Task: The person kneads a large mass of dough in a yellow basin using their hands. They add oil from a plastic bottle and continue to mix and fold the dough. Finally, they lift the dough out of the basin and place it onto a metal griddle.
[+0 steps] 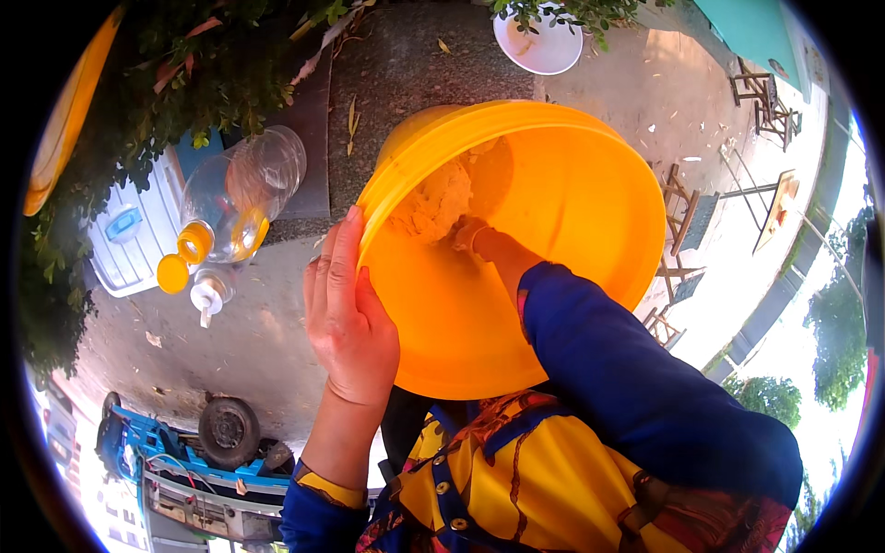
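A deep yellow plastic bucket (581, 186) is tilted with its mouth towards me. My left hand (352, 311) grips its rim on the left, fingers along the outside and thumb at the edge. Deep inside, a pale, lumpy dough-like mass (435, 200) lies against the bottom and left wall. My right hand (471, 233) reaches into the bucket and touches the lower right edge of this mass. Its fingertips are hidden, so their grip cannot be made out.
Left of the bucket are a clear plastic jug (235, 186) with a yellow cap, a small pump bottle (211, 294) and a white lidded box (131, 235). A white basin (543, 41) stands beyond. Leafy branches overhang the upper left. A blue wheeled vehicle (200, 442) and wooden stools (681, 207) are farther off.
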Motion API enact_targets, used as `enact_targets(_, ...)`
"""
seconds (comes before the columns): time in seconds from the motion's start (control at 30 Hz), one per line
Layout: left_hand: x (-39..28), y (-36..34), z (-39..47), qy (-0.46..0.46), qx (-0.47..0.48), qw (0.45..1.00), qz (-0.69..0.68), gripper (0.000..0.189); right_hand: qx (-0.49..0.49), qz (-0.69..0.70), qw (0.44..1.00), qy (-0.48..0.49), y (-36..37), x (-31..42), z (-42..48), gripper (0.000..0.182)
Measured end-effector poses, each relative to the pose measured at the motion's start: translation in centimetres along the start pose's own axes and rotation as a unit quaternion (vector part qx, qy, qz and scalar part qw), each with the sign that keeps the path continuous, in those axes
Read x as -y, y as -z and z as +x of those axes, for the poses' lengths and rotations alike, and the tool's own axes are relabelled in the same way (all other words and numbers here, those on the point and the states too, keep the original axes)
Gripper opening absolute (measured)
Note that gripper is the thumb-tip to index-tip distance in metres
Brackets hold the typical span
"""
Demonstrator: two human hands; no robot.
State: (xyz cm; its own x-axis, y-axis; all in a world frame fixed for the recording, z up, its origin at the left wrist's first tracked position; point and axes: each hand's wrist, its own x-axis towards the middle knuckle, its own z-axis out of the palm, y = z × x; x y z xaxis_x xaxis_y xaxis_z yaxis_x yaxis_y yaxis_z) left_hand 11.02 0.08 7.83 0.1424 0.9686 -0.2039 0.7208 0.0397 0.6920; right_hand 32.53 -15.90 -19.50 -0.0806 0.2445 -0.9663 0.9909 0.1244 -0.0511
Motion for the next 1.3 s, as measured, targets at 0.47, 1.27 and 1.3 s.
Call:
enact_targets(0.47,-0.8,0.0,0.0,0.025,-0.005,1.0,-0.007,0.044,-0.241,0.112,0.962,0.064,11.5,9.8,4.0,0.049)
enact_targets(1.27,-0.6,0.5,-0.6,0.078,0.018,0.997,0.022,0.045,0.009,0.277,0.961,-0.016,7.2,6.3,8.7,0.039)
enact_targets(1.3,-0.3,0.1,-0.7,0.076,0.022,0.997,0.007,0.045,0.006,0.278,0.96,-0.019,8.4,4.8,6.7,0.039)
